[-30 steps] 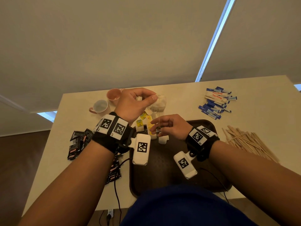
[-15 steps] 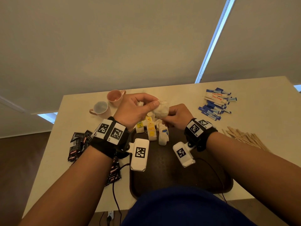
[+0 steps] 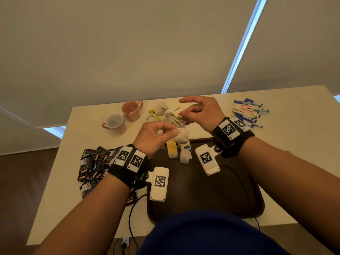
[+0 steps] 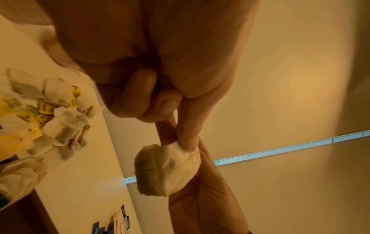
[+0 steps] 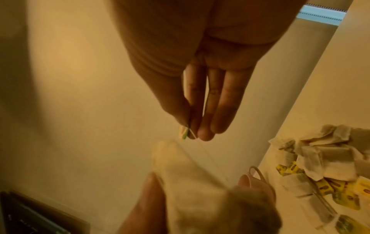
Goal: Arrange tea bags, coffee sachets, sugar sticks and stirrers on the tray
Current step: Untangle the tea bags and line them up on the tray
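On the pale table [image 3: 303,144], a dark tray [image 3: 202,190] lies at the near edge with two tea bags [image 3: 179,152] at its 12 o'clock rim; black sachets [image 3: 92,162] sit at 9 o'clock of it, sugar sticks [image 3: 247,115] at 1 o'clock, loose tea bags [image 3: 161,112] and two pink cups [image 3: 123,116] beyond. Above the tray's far rim, left hand [image 3: 156,138] pinches a tea bag [image 3: 181,136] between thumb and fingers. Right hand [image 3: 200,112], just beyond, pinches its tag [image 5: 185,134], other fingers straight.
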